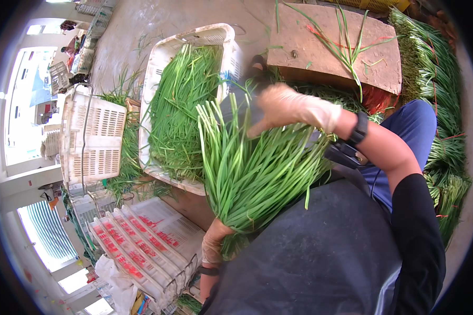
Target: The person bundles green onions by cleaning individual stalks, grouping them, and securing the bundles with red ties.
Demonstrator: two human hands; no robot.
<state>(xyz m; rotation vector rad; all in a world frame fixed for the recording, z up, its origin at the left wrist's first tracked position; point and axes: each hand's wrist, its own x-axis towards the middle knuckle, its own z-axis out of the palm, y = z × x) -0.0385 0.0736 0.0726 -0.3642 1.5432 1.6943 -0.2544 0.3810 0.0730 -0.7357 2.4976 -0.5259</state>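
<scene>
Concrete floor (pixel 142 26) carries a white slotted crate (pixel 163 68) packed with green chives, beside an upturned white crate (pixel 92 136). Your left hand (pixel 215 244) grips the root end of a chive bunch (pixel 252 168) over your dark apron (pixel 320 247). Your gloved right hand (pixel 294 107) rests open on its tops. More chive bundles (pixel 436 89) crowd the right edge.

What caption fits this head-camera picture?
Gloved left hand grips a bunch of green chives; right hand rests on top.
</scene>
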